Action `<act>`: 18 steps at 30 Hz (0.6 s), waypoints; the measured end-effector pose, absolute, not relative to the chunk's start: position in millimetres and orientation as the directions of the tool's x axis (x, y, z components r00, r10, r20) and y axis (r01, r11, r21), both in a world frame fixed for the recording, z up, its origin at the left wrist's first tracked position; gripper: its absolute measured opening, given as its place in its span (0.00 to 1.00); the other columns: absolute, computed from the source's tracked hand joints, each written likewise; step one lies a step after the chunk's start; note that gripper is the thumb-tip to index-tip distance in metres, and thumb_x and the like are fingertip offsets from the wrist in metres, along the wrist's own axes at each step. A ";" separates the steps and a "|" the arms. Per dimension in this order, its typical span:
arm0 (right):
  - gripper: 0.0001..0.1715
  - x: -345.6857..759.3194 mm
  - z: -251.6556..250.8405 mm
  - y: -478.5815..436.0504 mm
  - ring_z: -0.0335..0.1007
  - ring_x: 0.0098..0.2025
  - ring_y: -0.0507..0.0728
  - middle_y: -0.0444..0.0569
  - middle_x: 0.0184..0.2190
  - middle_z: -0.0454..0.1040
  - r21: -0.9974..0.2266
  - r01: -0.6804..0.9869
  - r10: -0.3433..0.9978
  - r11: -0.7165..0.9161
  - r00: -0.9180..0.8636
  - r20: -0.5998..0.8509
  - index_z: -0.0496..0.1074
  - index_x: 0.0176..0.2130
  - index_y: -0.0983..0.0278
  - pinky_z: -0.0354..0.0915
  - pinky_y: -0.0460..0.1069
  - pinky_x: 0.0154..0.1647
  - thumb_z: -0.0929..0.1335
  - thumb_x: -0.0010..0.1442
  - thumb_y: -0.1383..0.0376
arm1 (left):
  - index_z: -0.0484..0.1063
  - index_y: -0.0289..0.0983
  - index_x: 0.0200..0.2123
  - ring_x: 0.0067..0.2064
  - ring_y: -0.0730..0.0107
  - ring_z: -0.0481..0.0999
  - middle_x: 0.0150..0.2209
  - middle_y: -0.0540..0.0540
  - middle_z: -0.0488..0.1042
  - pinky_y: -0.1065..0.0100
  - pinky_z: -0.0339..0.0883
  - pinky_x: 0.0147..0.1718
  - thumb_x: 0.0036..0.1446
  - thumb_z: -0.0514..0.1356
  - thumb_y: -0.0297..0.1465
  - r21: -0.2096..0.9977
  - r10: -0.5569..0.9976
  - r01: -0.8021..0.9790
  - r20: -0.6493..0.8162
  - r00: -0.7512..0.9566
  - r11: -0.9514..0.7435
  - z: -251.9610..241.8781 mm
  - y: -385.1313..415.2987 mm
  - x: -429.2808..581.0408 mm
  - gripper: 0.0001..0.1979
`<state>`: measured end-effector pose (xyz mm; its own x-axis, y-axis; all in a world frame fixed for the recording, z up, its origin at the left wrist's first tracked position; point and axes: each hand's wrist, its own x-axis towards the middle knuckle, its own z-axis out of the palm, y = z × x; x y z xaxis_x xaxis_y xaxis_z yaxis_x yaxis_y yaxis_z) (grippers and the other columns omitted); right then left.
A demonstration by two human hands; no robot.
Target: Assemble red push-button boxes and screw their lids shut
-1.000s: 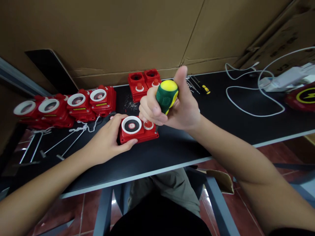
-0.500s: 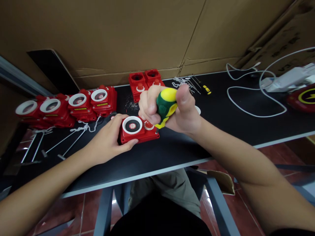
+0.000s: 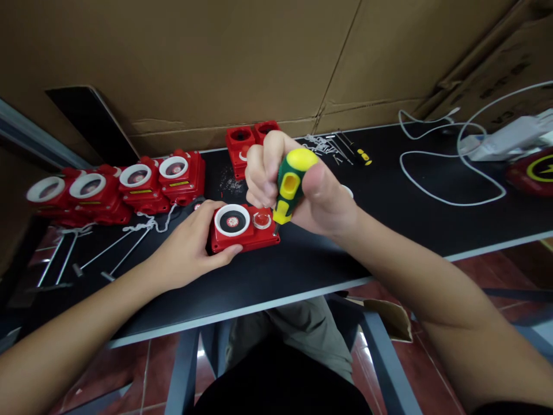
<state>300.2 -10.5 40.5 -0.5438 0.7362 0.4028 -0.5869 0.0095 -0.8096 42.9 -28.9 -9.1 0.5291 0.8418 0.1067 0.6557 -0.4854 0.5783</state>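
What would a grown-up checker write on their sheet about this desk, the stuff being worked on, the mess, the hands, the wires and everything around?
Surface: black tabletop, pale specks near the rear boxes.
Job's things: red unit with a white ring; green-and-yellow screwdriver, its shaft reaching the unit's right end.
Clutter: four similar boxes at left; rear boxes; metal rods; black-and-yellow tool.
Hands: left hand has its grip around the unit's left end; right hand grips the screwdriver.
Cables: white cable looping at right.
Surroundings: cardboard behind; reddish tiled floor.
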 end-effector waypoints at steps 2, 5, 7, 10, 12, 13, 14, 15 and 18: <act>0.33 299.9 37.4 -5.5 0.68 0.35 0.49 0.42 0.34 0.72 -0.808 -0.589 0.690 0.019 -0.577 0.437 0.73 0.41 0.64 0.67 0.46 0.42 0.84 0.59 0.44 | 0.67 0.38 0.62 0.55 0.44 0.82 0.58 0.36 0.79 0.46 0.77 0.59 0.65 0.66 0.55 0.577 0.839 0.653 0.110 0.533 -0.490 -8.8 -28.9 42.5 0.34; 0.37 297.5 31.3 6.4 0.69 0.33 0.51 0.44 0.31 0.72 -0.738 -0.666 0.606 0.107 -0.545 0.580 0.74 0.43 0.64 0.68 0.46 0.37 0.75 0.67 0.33 | 0.66 0.38 0.62 0.56 0.45 0.83 0.58 0.36 0.79 0.47 0.77 0.59 0.67 0.66 0.53 0.581 0.832 0.645 0.106 0.545 -0.497 -9.4 -28.5 41.3 0.32; 0.41 296.9 29.1 13.8 0.68 0.32 0.52 0.44 0.28 0.68 -0.739 -0.659 0.573 0.143 -0.553 0.605 0.72 0.39 0.63 0.68 0.47 0.35 0.69 0.67 0.28 | 0.65 0.38 0.63 0.56 0.45 0.82 0.58 0.36 0.79 0.47 0.77 0.59 0.67 0.66 0.52 0.581 0.829 0.642 0.104 0.550 -0.500 -9.9 -27.9 40.6 0.32; 0.45 299.8 31.4 17.0 0.67 0.33 0.54 0.45 0.26 0.65 -0.809 -0.574 0.598 0.128 -0.606 0.525 0.71 0.35 0.61 0.70 0.48 0.33 0.66 0.65 0.23 | 0.65 0.38 0.63 0.56 0.45 0.82 0.58 0.36 0.78 0.46 0.77 0.60 0.67 0.65 0.53 0.572 0.824 0.643 0.109 0.555 -0.509 -9.6 -27.6 40.5 0.32; 0.45 303.0 36.1 14.9 0.67 0.31 0.54 0.45 0.26 0.65 -0.841 -0.531 0.602 0.103 -0.640 0.477 0.72 0.34 0.60 0.71 0.49 0.33 0.64 0.66 0.23 | 0.66 0.38 0.62 0.56 0.45 0.82 0.58 0.36 0.79 0.46 0.77 0.60 0.67 0.66 0.52 0.575 0.824 0.642 0.107 0.556 -0.507 -8.5 -27.9 40.8 0.31; 0.45 304.3 38.8 14.1 0.67 0.30 0.54 0.45 0.25 0.66 -0.850 -0.519 0.596 0.087 -0.657 0.462 0.71 0.34 0.60 0.72 0.49 0.32 0.63 0.67 0.23 | 0.66 0.38 0.62 0.56 0.45 0.82 0.58 0.36 0.79 0.46 0.77 0.60 0.67 0.66 0.52 0.581 0.824 0.639 0.103 0.557 -0.504 -7.9 -28.2 40.9 0.31; 0.44 305.2 41.7 14.0 0.66 0.28 0.53 0.44 0.25 0.66 -0.855 -0.514 0.585 0.070 -0.673 0.452 0.71 0.33 0.60 0.72 0.49 0.32 0.62 0.68 0.24 | 0.66 0.39 0.61 0.56 0.46 0.83 0.57 0.37 0.79 0.47 0.77 0.60 0.67 0.66 0.51 0.589 0.824 0.634 0.100 0.558 -0.501 -7.6 -28.2 40.8 0.30; 0.43 305.5 44.5 15.1 0.66 0.27 0.52 0.43 0.24 0.66 -0.857 -0.513 0.571 0.055 -0.688 0.448 0.70 0.33 0.60 0.73 0.48 0.32 0.62 0.69 0.25 | 0.67 0.39 0.61 0.56 0.46 0.83 0.57 0.37 0.80 0.47 0.77 0.60 0.67 0.66 0.51 0.598 0.823 0.627 0.099 0.560 -0.499 -7.5 -28.0 40.5 0.30; 0.40 303.3 52.3 25.5 0.67 0.24 0.50 0.42 0.24 0.70 -0.845 -0.534 0.469 0.026 -0.740 0.482 0.70 0.34 0.61 0.73 0.47 0.30 0.65 0.71 0.30 | 0.68 0.40 0.62 0.57 0.46 0.84 0.58 0.37 0.80 0.46 0.78 0.61 0.65 0.68 0.53 0.640 0.826 0.598 0.105 0.554 -0.483 -9.2 -24.4 38.3 0.32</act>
<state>303.3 25.5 52.3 -0.7401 0.4688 0.4822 -0.5342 0.0259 -0.8450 38.3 -24.4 -9.2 0.5542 0.8257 0.1052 0.5980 -0.4828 0.6397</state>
